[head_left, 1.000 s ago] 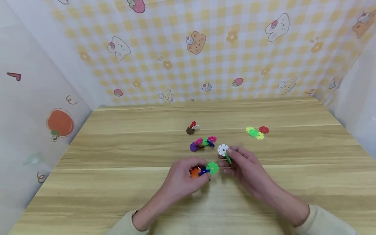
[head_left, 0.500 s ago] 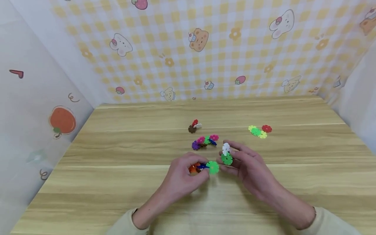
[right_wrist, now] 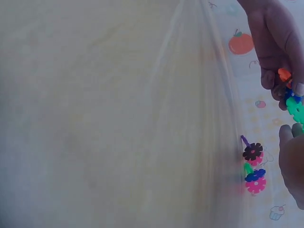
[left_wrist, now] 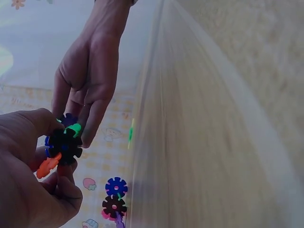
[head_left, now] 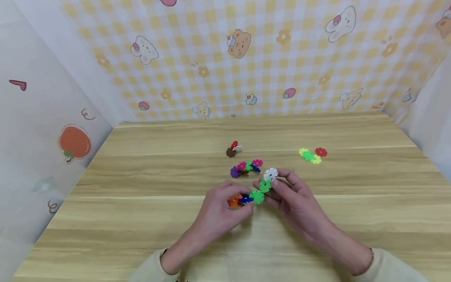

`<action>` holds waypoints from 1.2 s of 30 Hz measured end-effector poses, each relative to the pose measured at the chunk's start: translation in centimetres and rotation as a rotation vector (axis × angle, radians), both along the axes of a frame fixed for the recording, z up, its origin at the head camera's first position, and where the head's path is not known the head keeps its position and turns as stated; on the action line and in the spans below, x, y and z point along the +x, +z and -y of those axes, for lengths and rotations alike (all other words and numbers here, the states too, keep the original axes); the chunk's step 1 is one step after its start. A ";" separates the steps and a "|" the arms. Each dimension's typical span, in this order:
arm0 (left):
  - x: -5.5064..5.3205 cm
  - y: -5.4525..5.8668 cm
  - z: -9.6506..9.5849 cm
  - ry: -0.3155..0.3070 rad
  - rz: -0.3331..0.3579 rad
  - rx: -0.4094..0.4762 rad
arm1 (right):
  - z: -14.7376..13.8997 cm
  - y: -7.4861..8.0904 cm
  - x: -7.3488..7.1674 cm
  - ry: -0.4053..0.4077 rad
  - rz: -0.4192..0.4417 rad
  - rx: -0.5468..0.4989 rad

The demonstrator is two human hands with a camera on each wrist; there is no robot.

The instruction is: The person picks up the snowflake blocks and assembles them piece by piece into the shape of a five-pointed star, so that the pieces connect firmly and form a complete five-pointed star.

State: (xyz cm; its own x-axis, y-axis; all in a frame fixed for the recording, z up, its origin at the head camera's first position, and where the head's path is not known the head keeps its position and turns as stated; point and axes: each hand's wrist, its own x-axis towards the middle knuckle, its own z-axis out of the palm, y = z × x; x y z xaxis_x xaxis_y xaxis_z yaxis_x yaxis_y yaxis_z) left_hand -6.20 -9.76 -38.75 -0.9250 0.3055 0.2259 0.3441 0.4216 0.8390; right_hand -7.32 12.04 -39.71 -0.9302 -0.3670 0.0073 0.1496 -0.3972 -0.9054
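My left hand (head_left: 220, 207) pinches a joined cluster of plastic snowflake discs. An orange disc (head_left: 233, 201), a blue disc (head_left: 246, 199) and a bright green disc (head_left: 257, 197) show in the head view. A dark disc (left_wrist: 64, 147) of this cluster faces the left wrist view. Between thumb and fingers, my right hand (head_left: 297, 201) holds a white disc (head_left: 270, 173) joined to a darker green disc (head_left: 265, 185). That green disc's lower edge is right at the rim of the bright green one. The left fingers partly cover their cluster.
On the wooden table (head_left: 148, 219), a chain with a purple disc (head_left: 235, 171) and pink discs lies just beyond the hands. Farther back sits a small group with a brown disc (head_left: 230, 152). A yellow, green and red group (head_left: 308, 156) lies at right. A checked cloth (head_left: 176, 51) hangs behind.
The right hand has turned its white and green pair and brought the green disc left, up against the left cluster's green disc. The left hand has stayed nearly in place.
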 end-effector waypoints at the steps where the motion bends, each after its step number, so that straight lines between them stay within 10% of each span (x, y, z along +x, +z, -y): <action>1: 0.0 0.0 -0.1 0.002 -0.011 -0.001 | 0.0 -0.1 0.0 -0.001 -0.010 -0.002; 36: 0.0 0.1 -1.0 0.062 -0.126 0.061 | -0.3 -0.3 0.8 -0.066 -0.151 0.220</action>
State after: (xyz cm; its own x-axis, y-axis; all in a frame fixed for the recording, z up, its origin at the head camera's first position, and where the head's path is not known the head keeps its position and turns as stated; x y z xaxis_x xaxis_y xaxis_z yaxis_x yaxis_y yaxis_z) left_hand -6.20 -8.74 -38.66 -0.9049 0.2308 0.3577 0.4231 0.3945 0.8157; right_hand -6.54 12.33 -40.02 -0.9466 -0.3136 0.0748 -0.0137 -0.1927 -0.9812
